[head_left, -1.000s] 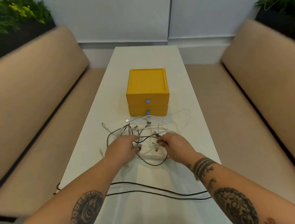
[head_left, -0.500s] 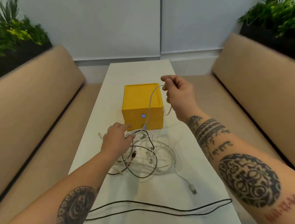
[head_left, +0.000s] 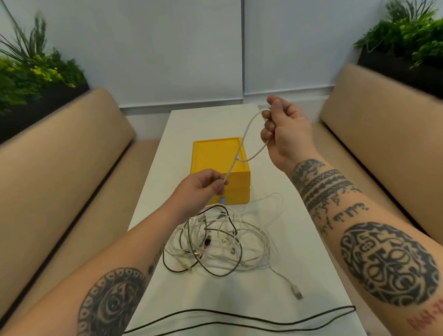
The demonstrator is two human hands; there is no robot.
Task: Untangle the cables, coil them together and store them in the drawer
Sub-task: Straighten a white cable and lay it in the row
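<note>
A tangle of white and black cables (head_left: 221, 243) lies on the white table (head_left: 311, 240) in front of a yellow two-drawer box (head_left: 215, 155); both drawers look shut. My right hand (head_left: 283, 131) is raised above the box's right side, pinching one white cable (head_left: 243, 139) that loops below it. My left hand (head_left: 203, 186) grips the same cable lower down, just in front of the box. One white plug end (head_left: 296, 292) trails out of the pile to the right.
A long black cable (head_left: 238, 323) lies across the table's near end, doubled over. Beige bench seats (head_left: 57, 180) run along both sides of the table. Planters with green plants (head_left: 14, 75) stand behind the backrests.
My right hand has risen higher with the white cable. My left hand has left the pile and taken hold of that cable in front of the box. The view has tilted up.
</note>
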